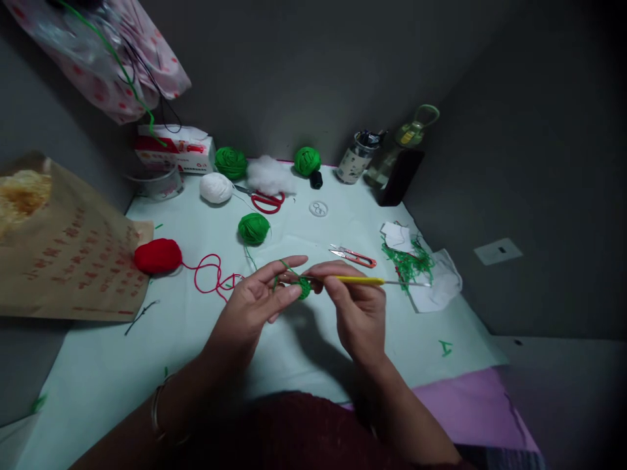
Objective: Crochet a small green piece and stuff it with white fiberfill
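Note:
My left hand (259,294) pinches a small round green crochet piece (304,288) between thumb and fingers, with green yarn running over its raised index finger. That strand leads back to a green yarn ball (253,229) just beyond the hand. In my right hand (356,303) is a crochet hook with a yellow handle (360,281), held level; its front end meets the green piece, and its metal rear end points right. The fingertips of both hands are close together around the piece.
Paper bag (73,254) at left, beside red yarn (158,256). Behind the hands: orange snips (360,257), red-handled scissors (268,201), white yarn (216,188), stuffing (270,175), pen cup (355,160) and bottle (396,153). Green scraps (409,261) lie at right.

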Action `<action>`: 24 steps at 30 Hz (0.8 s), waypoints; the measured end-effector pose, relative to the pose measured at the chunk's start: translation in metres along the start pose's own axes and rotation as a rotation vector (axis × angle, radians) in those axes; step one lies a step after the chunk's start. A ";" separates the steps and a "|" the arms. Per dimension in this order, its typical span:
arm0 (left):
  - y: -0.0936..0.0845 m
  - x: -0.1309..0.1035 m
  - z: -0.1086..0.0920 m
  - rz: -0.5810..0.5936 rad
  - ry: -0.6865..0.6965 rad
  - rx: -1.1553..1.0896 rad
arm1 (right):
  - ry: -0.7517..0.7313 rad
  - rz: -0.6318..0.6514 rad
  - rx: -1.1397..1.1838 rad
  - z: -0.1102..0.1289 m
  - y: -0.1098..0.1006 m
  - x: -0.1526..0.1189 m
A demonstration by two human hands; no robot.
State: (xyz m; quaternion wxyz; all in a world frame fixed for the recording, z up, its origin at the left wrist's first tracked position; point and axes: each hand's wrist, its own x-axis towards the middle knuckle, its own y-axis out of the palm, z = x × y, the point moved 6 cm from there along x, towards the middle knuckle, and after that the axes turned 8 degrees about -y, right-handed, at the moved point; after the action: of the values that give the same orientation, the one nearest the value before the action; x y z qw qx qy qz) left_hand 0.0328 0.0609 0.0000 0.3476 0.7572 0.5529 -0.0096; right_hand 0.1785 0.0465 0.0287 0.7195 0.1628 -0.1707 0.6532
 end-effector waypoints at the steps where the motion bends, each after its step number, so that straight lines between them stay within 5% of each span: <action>1: 0.000 -0.001 0.000 -0.016 0.000 0.027 | 0.034 -0.020 0.035 -0.003 -0.002 0.000; 6: -0.004 -0.004 -0.002 -0.027 0.000 0.029 | 0.128 -0.038 0.233 -0.013 -0.004 0.001; 11: -0.007 -0.004 -0.006 -0.065 0.047 0.077 | 0.055 0.005 0.089 0.000 -0.003 -0.002; 19: -0.008 -0.012 -0.012 -0.241 0.200 0.318 | -0.437 0.163 -0.419 0.030 0.011 -0.013; 24: -0.008 -0.007 -0.010 -0.101 0.104 0.218 | -0.151 -0.027 -0.111 0.014 -0.002 -0.009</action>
State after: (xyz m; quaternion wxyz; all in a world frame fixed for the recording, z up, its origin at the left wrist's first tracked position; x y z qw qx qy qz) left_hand 0.0193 0.0615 0.0067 0.2332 0.7611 0.6033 -0.0476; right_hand 0.1790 0.0322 0.0372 0.7214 0.1737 -0.2583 0.6187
